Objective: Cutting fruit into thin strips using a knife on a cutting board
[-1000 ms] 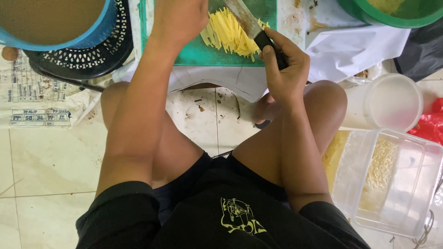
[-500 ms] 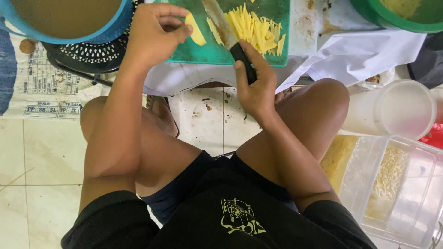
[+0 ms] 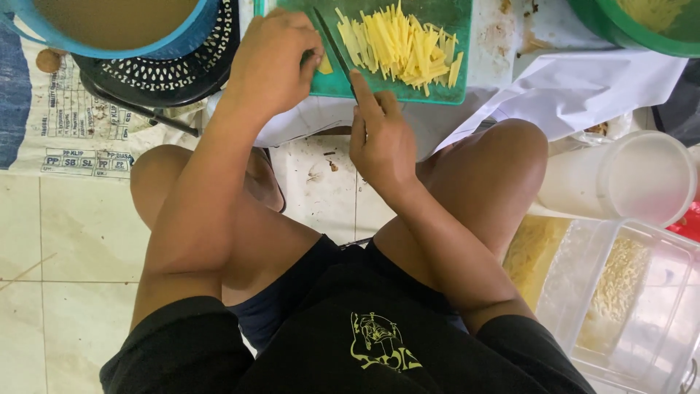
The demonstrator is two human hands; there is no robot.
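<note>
Two bare hands work at a green cutting board (image 3: 408,91) seen from above, with the person seated on a tiled floor (image 3: 65,241), knees apart. At far left, a blue basin (image 3: 182,40) rests over a black perforated basket (image 3: 182,69), both on printed sacking (image 3: 80,131). Next comes the left hand (image 3: 273,62), fingers curled down and clenched over a small pale yellow piece (image 3: 325,66) at the board's near left part, pinning it flat. Just right of it, the right hand (image 3: 379,138) grips a knife (image 3: 334,47), forefinger stretched along the spine; the dark blade runs away from the body, edge down beside the left fingertips. Right of the blade lies a loose heap of thin yellow strips (image 3: 401,47), spread across the middle of the board.

Cutting well here seems to call for the left fingertips tucked back behind the knuckles, the blade kept upright and close against them, and even, narrow spacing so new strips match the heap.

Further right, white cloth (image 3: 583,80) drapes off the board's stand, and a green bowl (image 3: 627,33) sits at the top corner. Below it stand a white tub (image 3: 642,179) and a clear plastic box (image 3: 642,306) holding pale shreds.
</note>
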